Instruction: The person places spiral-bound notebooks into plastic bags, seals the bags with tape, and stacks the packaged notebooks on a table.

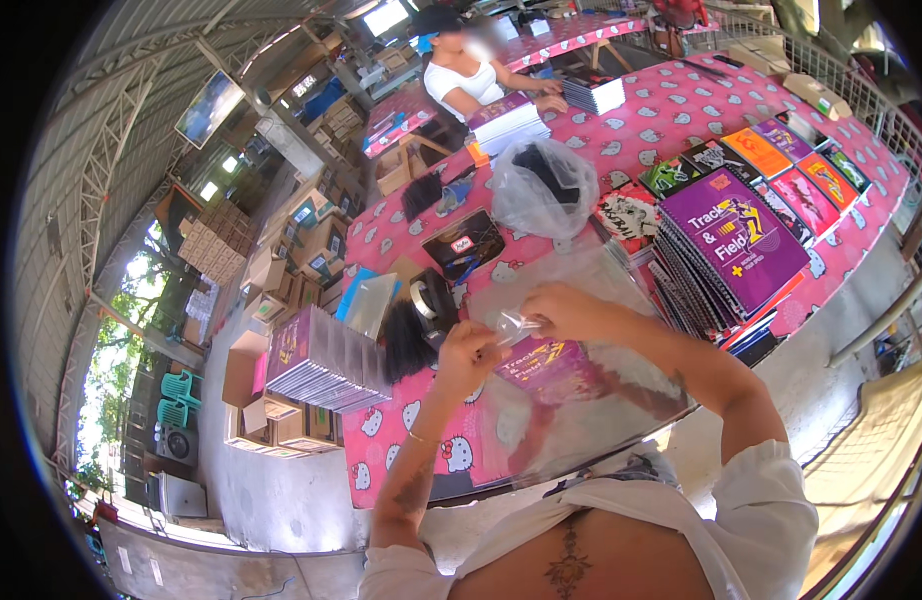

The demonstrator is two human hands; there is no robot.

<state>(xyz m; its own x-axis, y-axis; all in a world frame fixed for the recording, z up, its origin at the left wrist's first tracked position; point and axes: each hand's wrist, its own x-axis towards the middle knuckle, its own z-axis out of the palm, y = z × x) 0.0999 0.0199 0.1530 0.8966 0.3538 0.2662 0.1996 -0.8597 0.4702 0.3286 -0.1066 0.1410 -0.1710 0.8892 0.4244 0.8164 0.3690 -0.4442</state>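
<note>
With my 2 hands at the centre of the frame, I am pinching clear film: my left hand is gripping its left end, my right hand its right. Just below them in the frame, 1 purple notebook is lying on the pink table; whether the film is enclosing it, I am not managing to tell. I am judging the film light, limp and slippery, probably tearing under hard pulling, so fingertips near its edge are suiting it. The notebook is looking stiffer; I am favouring its side edges.
</note>
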